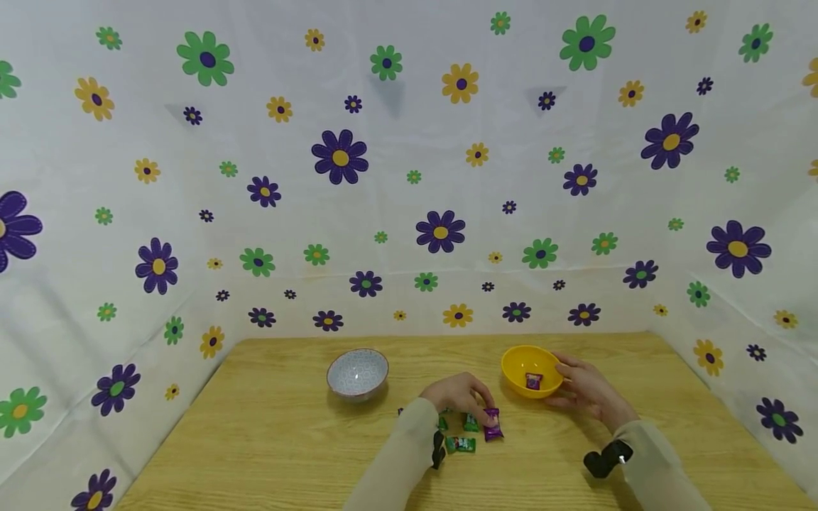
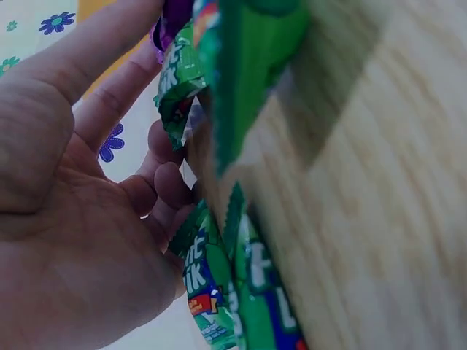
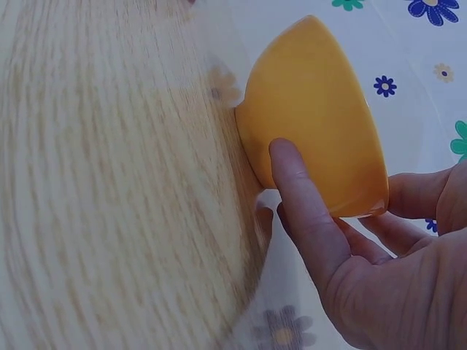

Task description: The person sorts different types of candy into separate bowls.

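1. While the person sits at the wooden table point(image 1: 287, 454), the left hand point(image 1: 455, 394) hovers low over a small cluster of wrapped candies near the middle of the near edge.
2. The purple candy point(image 1: 492, 424) lies at the right of that cluster, touching or just under the left fingertips; I cannot tell whether the fingers actually pinch it, though they curl down around it.
3. Two green candies point(image 1: 461, 445) sit just nearer and to the left of the purple one; the left wrist view shows green wrappers point(image 2: 211, 284) close against the palm, with the fingers point(image 2: 157, 179) bent loosely.
4. The right hand point(image 1: 591, 392) grasps the yellow bowl point(image 1: 520, 365) from its right side, thumb on the outer wall and the other fingers round the rim, as the right wrist view confirms point(image 3: 314, 109).
5. One purple-wrapped candy point(image 1: 533, 381) already lies inside the yellow bowl.
6. The relation that matters: the yellow bowl stands just right of and slightly beyond the purple candy, so the left hand is the nearer to the candy, and the bowl is a short way to its right. The candy's long axis runs roughly near to far.
7. A grey patterned bowl point(image 1: 358, 374) stands well apart to the left, untouched.
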`<state>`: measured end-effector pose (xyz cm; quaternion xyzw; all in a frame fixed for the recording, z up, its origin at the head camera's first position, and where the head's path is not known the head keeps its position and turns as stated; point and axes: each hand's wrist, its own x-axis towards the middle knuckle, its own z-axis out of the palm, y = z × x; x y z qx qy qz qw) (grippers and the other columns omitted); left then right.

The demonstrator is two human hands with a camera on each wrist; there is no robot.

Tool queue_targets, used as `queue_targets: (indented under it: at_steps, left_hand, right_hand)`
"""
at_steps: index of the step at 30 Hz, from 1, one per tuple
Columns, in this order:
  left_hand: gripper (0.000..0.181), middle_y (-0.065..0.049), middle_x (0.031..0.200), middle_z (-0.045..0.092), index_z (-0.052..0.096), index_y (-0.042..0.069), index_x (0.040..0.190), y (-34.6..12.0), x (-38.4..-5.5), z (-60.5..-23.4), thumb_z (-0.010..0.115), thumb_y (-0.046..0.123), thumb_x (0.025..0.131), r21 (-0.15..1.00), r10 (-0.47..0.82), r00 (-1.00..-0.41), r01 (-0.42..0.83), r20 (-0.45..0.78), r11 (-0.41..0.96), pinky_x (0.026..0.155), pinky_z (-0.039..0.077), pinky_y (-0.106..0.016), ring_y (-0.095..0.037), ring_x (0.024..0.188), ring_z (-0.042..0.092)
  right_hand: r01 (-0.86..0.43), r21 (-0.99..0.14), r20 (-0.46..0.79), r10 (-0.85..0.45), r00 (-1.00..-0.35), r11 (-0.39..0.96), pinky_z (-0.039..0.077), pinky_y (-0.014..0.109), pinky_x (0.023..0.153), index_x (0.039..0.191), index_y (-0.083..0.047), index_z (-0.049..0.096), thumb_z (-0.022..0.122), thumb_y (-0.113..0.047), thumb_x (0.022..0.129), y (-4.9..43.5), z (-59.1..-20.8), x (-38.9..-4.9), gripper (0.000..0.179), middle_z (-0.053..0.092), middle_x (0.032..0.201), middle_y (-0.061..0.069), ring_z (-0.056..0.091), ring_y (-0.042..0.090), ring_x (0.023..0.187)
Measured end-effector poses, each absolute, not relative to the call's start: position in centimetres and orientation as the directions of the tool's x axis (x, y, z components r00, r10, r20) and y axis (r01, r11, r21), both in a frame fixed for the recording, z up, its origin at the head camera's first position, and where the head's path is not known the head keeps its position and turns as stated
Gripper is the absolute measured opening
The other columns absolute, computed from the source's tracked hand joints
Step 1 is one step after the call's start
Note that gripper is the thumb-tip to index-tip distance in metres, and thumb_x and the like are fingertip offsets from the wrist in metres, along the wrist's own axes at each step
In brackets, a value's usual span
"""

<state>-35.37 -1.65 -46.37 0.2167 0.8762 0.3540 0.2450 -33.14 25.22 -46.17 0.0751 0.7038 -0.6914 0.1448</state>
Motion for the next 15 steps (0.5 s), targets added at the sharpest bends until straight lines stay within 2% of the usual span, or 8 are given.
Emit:
queue_targets:
  at_steps: [9, 15]
  left_hand:
    - [0.013, 0.009, 0.091, 0.066, 0.077, 0.018, 0.086, -1.56, -35.24, -46.64, 0.085, 0.022, 0.076, 0.706, 0.528, -0.808, 0.214, -0.261, 0.675, 0.078, 0.039, -0.03, -0.012, 0.082, 0.049]
    - [0.013, 0.007, 0.092, 0.069, 0.078, 0.014, 0.087, -1.49, -34.94, -46.16, 0.084, 0.02, 0.077, 0.691, 0.513, -0.82, 0.218, -0.252, 0.689, 0.086, 0.046, -0.032, -0.01, 0.084, 0.054]
  right_hand:
    - [0.308, -0.95, -0.311, -0.082, -0.947, 0.041, 0.055, 0.046, 0.089, 0.157, -0.008, 0.015, 0.03, -0.021, 0.108, 25.14, -46.24, -33.21, 0.053, 0.015, 0.159, 0.027, 0.03, 0.046, 0.137]
    - [0.32, -0.947, -0.322, -0.086, -0.943, 0.04, 0.055, 0.046, 0.089, 0.157, -0.008, 0.014, 0.029, -0.02, 0.108, 25.11, -45.97, -33.25, 0.053, 0.013, 0.159, 0.027, 0.03, 0.045, 0.137]
